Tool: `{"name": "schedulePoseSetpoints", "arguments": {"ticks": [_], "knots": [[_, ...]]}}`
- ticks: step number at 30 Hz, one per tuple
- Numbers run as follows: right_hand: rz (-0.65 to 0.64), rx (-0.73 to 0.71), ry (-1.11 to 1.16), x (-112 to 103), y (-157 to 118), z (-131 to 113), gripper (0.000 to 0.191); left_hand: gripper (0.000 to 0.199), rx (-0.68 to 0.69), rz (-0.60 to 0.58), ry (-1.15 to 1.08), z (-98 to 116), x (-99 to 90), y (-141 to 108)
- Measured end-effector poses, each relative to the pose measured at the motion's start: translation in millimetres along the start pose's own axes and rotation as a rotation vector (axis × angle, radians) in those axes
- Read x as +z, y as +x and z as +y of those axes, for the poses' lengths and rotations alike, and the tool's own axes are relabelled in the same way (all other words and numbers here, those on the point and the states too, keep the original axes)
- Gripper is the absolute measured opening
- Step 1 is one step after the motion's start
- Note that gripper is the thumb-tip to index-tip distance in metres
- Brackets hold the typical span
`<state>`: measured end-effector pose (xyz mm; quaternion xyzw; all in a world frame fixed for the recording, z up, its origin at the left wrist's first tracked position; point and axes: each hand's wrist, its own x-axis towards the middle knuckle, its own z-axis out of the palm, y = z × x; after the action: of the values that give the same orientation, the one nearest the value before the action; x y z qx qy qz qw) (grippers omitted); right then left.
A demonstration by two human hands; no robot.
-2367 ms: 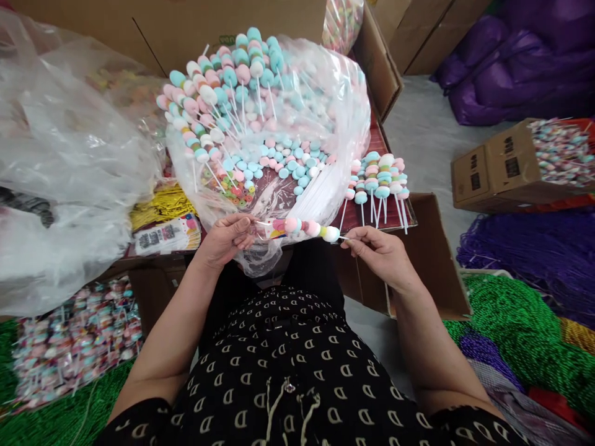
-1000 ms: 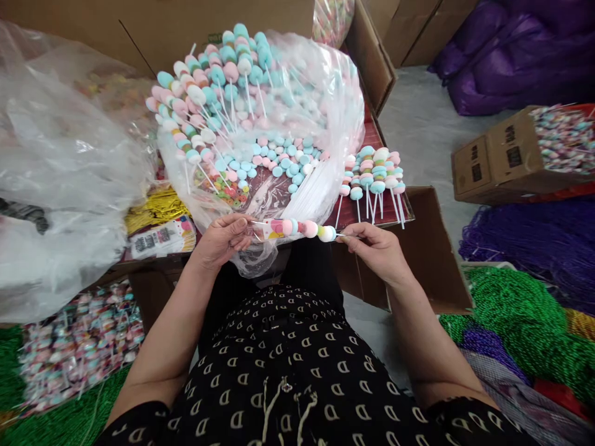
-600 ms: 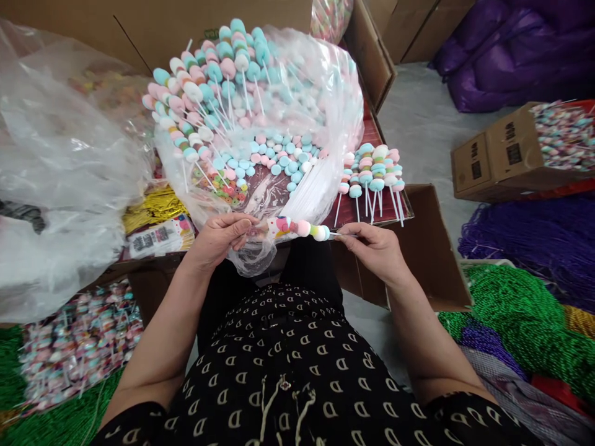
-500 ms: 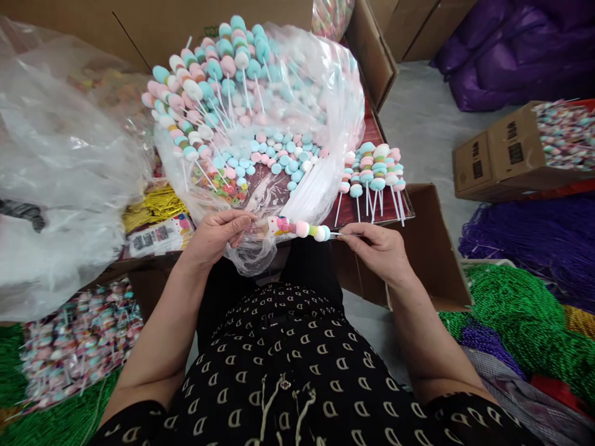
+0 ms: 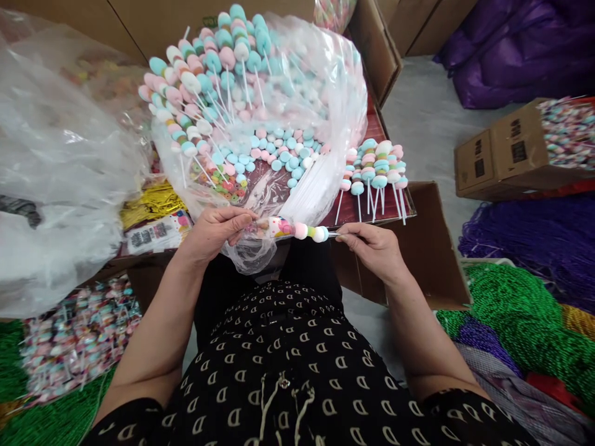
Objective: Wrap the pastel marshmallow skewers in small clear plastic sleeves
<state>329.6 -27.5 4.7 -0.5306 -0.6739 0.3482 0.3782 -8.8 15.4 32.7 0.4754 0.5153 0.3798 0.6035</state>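
Right fingers (image 5: 356,230) pinched on the stick (image 5: 332,235) of a candy skewer (image 5: 302,231), printed wrapper (image 5: 279,227) held by left fingers (image 5: 236,223), loose candies (image 5: 276,165) strewn beyond the skewer

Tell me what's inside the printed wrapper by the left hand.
One end of a candy skewer goes into the wrapper. Pink, green, white and blue pieces show beyond its printed part; any behind that are covered. How far the wrapper reaches, I cannot tell.
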Motion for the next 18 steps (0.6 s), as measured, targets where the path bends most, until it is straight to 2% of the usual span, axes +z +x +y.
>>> {"name": "schedulePoseSetpoints", "arguments": {"ticks": [5,12,18], "knots": [[-0.023,0.022,0.01,5.8,-1.0,3.8,0.014,0.026,-0.035,-0.052,0.024,-2.6,4.1,-1.0],[-0.106,0.02,0.057,15.9,-1.2,8.6,0.019,0.019,-0.078,0.012,-0.075,7.7,8.2,-1.2],[-0.138,0.039,0.057,12.6,3.1,5.4,0.025,0.018,-0.02,-0.008,-0.054,5.5,2.5,2.5]]}}
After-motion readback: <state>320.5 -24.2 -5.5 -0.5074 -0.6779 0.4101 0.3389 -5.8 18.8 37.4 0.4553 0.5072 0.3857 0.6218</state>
